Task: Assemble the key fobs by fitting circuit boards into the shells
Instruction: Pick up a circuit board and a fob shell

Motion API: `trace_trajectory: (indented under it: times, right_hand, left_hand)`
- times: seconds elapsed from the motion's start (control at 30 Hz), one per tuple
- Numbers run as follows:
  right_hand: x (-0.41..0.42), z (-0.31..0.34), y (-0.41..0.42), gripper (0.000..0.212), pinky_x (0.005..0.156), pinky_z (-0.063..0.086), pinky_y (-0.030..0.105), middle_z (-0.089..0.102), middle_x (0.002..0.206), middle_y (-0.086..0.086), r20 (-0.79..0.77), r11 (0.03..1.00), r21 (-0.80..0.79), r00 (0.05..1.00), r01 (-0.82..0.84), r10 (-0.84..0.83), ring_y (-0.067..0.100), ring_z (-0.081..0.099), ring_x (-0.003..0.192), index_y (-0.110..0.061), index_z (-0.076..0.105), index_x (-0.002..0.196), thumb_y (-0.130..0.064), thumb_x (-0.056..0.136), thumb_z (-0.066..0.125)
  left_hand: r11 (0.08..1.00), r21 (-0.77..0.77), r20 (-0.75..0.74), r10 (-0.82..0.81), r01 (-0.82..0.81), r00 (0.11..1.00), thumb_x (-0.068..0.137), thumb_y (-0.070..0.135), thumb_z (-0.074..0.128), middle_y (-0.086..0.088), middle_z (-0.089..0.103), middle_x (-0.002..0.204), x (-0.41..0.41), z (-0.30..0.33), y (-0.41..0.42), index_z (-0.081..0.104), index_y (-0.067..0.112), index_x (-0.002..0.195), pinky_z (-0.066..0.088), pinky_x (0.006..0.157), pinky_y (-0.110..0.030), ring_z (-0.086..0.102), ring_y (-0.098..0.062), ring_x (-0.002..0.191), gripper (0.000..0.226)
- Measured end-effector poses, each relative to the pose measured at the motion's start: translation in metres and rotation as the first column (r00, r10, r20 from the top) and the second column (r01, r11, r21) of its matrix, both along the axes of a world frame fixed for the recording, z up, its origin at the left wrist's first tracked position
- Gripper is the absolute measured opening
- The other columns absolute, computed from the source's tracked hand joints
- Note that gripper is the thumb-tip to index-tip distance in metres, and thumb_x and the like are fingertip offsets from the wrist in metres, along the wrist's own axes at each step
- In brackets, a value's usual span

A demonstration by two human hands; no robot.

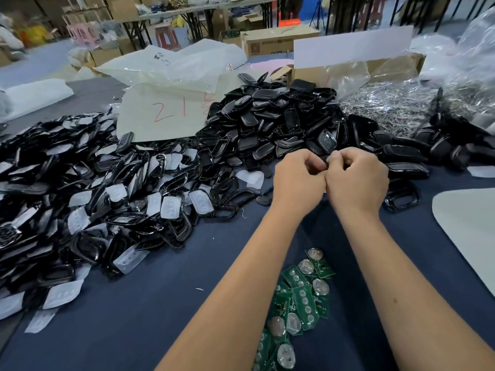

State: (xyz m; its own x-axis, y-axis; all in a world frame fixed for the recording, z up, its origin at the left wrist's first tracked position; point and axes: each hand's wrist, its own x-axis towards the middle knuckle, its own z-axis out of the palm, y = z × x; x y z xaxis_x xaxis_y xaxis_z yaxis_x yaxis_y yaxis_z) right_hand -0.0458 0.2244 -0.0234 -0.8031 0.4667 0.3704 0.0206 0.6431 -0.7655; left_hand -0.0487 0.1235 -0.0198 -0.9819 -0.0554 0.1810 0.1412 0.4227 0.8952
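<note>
Boards (297,298) lie heaped at the table's (160,303) near edge — within easy reach. Past them, left hand (297,180) and right hand (357,180) meet, fingers curled pinching one shell (327,162) — likely pressing it closed.

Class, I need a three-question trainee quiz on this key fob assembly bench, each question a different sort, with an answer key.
1. True or false: the green circuit boards lie between the forearms.
2. Multiple choice: both hands, left hand and right hand, hold a) a small black part b) scissors c) nothing.
3. What red number is on the white plastic bag?

Key: 1 true; 2 a; 3 21.
</note>
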Motion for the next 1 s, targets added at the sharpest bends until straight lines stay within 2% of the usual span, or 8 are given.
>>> trace_trajectory:
  times: [0.17,0.27,0.33,0.47,0.6,0.67,0.8,1.0]
  right_hand:
    - [-0.001,0.002,0.010,0.012,0.076,0.050,0.038,0.072,0.093,0.006,-0.025,0.996,0.043,0.996,0.083,-0.082,0.030,0.064,0.096,-0.018,0.076,0.095,-0.021,0.094,0.064]
    - [-0.001,0.001,0.016,0.015,0.079,0.033,0.026,0.069,0.104,0.006,-0.028,0.987,0.096,0.992,0.128,-0.126,0.032,0.055,0.109,-0.020,0.075,0.101,-0.012,0.091,0.067]
    - [0.001,0.002,0.019,0.022,0.081,0.027,0.021,0.066,0.109,0.006,-0.033,0.980,0.125,0.988,0.155,-0.152,0.033,0.050,0.115,-0.020,0.075,0.105,-0.007,0.089,0.069]
    - [0.005,0.005,0.014,0.028,0.091,0.037,0.040,0.060,0.117,0.003,-0.142,0.959,0.228,0.980,0.170,-0.140,0.032,0.046,0.122,-0.022,0.074,0.108,-0.009,0.083,0.073]
    - [0.002,0.003,0.002,0.014,0.080,0.049,0.032,0.069,0.092,0.002,-0.251,0.986,0.078,0.954,-0.148,0.163,0.023,0.063,0.089,-0.013,0.074,0.101,-0.007,0.089,0.069]
    - [0.005,0.002,-0.008,0.007,0.071,0.053,0.030,0.069,0.077,-0.006,-0.214,0.935,-0.005,0.913,-0.355,0.346,0.013,0.065,0.071,-0.015,0.073,0.099,-0.012,0.093,0.070]
    - [0.006,-0.002,-0.021,0.012,0.059,0.049,0.028,0.070,0.064,-0.003,0.105,0.707,-0.062,0.700,-0.704,0.706,0.012,0.063,0.050,-0.025,0.067,0.089,-0.021,0.100,0.065]
    - [0.006,0.005,-0.029,0.021,0.062,0.044,0.023,0.069,0.066,-0.013,0.433,0.511,0.015,0.467,-0.859,0.771,-0.001,0.057,0.057,-0.026,0.070,0.079,-0.042,0.086,0.081]
  left_hand:
    - [0.993,0.051,0.166,-0.115,0.108,0.979,0.086,0.004,0.066,0.001,0.065,0.062,-0.008,-0.005,0.013,0.069,0.019,0.065,0.051,0.061,-0.031,0.060,-0.017,0.061,0.026]
    - [0.985,0.053,0.189,-0.169,0.161,0.967,0.090,0.006,0.068,-0.002,0.070,0.065,-0.010,-0.003,0.013,0.074,0.018,0.071,0.052,0.058,-0.027,0.063,-0.013,0.058,0.023]
    - [0.983,0.075,0.177,-0.178,0.167,0.968,0.091,0.009,0.072,-0.007,0.076,0.077,-0.011,0.000,0.010,0.075,0.018,0.075,0.062,0.071,-0.038,0.069,-0.015,0.069,0.018]
    - [0.995,0.012,0.128,-0.095,0.095,0.987,0.091,0.012,0.073,-0.006,0.076,0.080,-0.014,0.004,-0.008,0.071,0.021,0.074,0.063,0.080,-0.049,0.074,-0.023,0.076,0.020]
    - [0.987,-0.159,0.034,0.020,-0.014,0.999,0.090,0.011,0.071,0.008,0.071,0.076,-0.012,0.001,-0.031,0.072,0.021,0.076,0.059,0.080,-0.036,0.069,-0.013,0.077,0.017]
    - [0.969,-0.238,-0.013,0.065,-0.067,0.998,0.090,0.013,0.069,0.010,0.071,0.079,-0.009,0.000,-0.042,0.074,0.020,0.082,0.053,0.074,-0.029,0.066,-0.009,0.077,0.012]
    - [0.906,-0.393,-0.095,0.129,-0.157,0.987,0.081,0.007,0.065,0.003,0.072,0.085,-0.006,0.001,-0.066,0.074,0.019,0.084,0.051,0.077,-0.034,0.065,-0.020,0.087,0.015]
    - [0.599,-0.688,-0.283,0.299,-0.410,0.911,0.092,0.019,0.063,-0.011,0.062,0.119,-0.024,0.003,-0.113,0.067,0.016,0.115,0.035,0.102,-0.034,0.047,-0.032,0.116,0.024]
